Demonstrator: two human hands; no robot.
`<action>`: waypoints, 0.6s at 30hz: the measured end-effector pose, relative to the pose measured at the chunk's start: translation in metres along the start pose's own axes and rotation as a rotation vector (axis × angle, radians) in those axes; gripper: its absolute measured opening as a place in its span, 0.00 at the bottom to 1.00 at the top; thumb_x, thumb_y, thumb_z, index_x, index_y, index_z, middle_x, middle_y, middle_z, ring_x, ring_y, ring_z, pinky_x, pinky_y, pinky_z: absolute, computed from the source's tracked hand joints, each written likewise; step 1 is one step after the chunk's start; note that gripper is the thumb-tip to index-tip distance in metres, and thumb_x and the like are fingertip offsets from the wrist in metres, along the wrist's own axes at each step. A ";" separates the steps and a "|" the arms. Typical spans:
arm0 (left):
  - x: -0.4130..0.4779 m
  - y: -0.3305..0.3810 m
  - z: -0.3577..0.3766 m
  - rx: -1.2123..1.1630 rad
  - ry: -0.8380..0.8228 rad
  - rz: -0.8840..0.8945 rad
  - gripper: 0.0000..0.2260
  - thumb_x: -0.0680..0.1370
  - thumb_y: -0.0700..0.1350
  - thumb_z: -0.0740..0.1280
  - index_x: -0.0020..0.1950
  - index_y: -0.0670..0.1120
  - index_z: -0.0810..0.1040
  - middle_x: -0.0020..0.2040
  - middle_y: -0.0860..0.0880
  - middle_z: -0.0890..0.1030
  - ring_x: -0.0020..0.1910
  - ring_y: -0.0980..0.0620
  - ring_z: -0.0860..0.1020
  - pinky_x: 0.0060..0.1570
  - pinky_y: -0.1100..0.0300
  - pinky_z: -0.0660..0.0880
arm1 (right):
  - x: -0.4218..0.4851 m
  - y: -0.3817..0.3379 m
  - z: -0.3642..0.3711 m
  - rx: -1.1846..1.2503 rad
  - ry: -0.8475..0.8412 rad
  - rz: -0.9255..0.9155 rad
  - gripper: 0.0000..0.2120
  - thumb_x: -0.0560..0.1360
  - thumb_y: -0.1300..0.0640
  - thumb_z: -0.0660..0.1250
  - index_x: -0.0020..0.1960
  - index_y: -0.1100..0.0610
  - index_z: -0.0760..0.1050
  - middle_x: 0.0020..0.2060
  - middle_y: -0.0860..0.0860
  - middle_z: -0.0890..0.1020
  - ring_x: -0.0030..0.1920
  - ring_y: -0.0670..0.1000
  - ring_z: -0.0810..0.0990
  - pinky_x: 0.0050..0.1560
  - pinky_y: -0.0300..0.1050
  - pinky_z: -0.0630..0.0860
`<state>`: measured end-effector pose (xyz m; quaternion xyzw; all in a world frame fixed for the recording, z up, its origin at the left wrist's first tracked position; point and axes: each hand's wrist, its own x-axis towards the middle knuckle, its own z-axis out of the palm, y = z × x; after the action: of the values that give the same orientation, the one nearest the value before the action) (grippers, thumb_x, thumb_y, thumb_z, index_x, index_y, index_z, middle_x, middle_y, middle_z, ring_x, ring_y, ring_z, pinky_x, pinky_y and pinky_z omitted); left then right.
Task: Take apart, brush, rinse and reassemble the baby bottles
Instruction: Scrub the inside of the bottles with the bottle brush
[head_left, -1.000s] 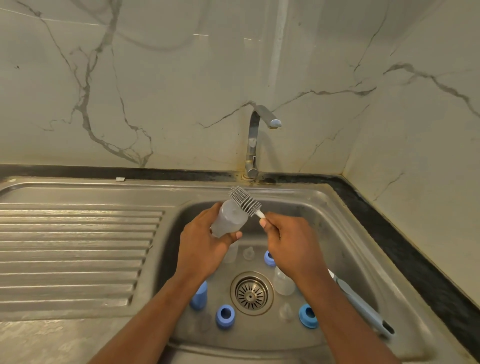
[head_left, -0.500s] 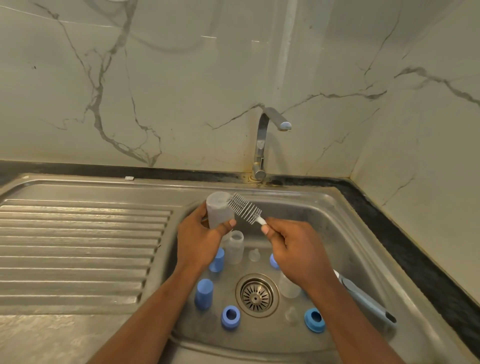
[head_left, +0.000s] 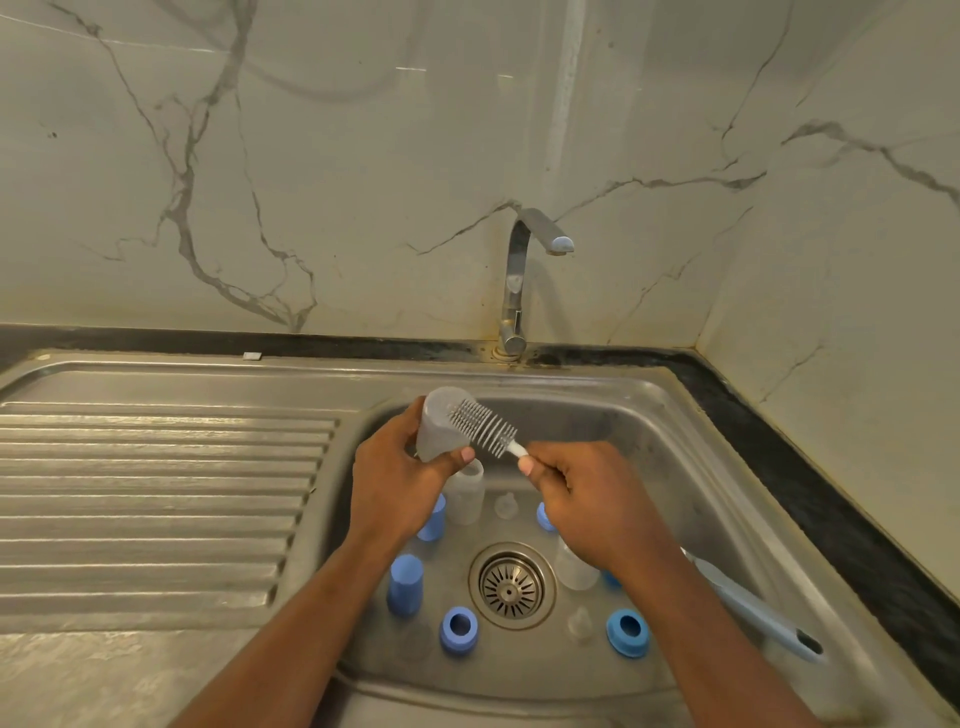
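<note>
My left hand (head_left: 397, 486) grips a translucent grey bottle body (head_left: 439, 423) above the sink basin, its base turned up and away. My right hand (head_left: 587, 501) holds the bottle brush by its white neck. The grey bristle head (head_left: 480, 426) lies against the bottle's side, and the light blue handle (head_left: 753, 608) trails out behind my wrist. Below, on the basin floor, stand another clear bottle body (head_left: 466, 493), a third one (head_left: 571, 569), blue caps (head_left: 405, 584), blue collar rings (head_left: 459, 629) and clear teats (head_left: 505, 505).
The steel sink (head_left: 691, 467) has a round drain strainer (head_left: 511, 586) in the middle. A chrome tap (head_left: 519, 280) rises behind it, with no water running. A ribbed drainboard (head_left: 156, 493) lies to the left. Marble walls close the back and right.
The bottle has turned from pointing right to base-up, and the brush head has swung from past its top end down onto its side. Both hands stay above the basin.
</note>
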<state>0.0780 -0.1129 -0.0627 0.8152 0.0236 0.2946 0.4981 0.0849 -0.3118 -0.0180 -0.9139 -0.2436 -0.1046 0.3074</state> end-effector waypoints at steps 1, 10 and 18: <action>0.000 0.000 0.000 0.013 -0.001 0.012 0.26 0.69 0.47 0.80 0.66 0.52 0.79 0.54 0.58 0.82 0.54 0.59 0.80 0.54 0.62 0.78 | 0.000 0.000 0.000 -0.019 0.007 0.012 0.20 0.80 0.51 0.62 0.29 0.46 0.65 0.23 0.47 0.71 0.27 0.47 0.68 0.32 0.50 0.68; 0.000 0.004 -0.004 0.088 0.011 0.049 0.24 0.69 0.45 0.80 0.63 0.51 0.79 0.54 0.58 0.81 0.53 0.57 0.79 0.53 0.63 0.76 | -0.003 -0.006 0.002 -0.034 -0.005 -0.015 0.17 0.80 0.50 0.61 0.33 0.50 0.68 0.24 0.47 0.71 0.28 0.49 0.70 0.32 0.51 0.69; -0.002 -0.001 0.006 0.125 -0.076 0.071 0.28 0.68 0.51 0.80 0.67 0.57 0.77 0.57 0.59 0.81 0.55 0.58 0.79 0.55 0.52 0.79 | -0.003 -0.001 -0.002 -0.073 0.084 0.077 0.19 0.81 0.50 0.61 0.31 0.48 0.63 0.24 0.47 0.69 0.29 0.50 0.70 0.32 0.49 0.67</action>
<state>0.0795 -0.1176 -0.0661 0.8555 -0.0058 0.2790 0.4361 0.0821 -0.3129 -0.0172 -0.9280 -0.1909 -0.1398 0.2878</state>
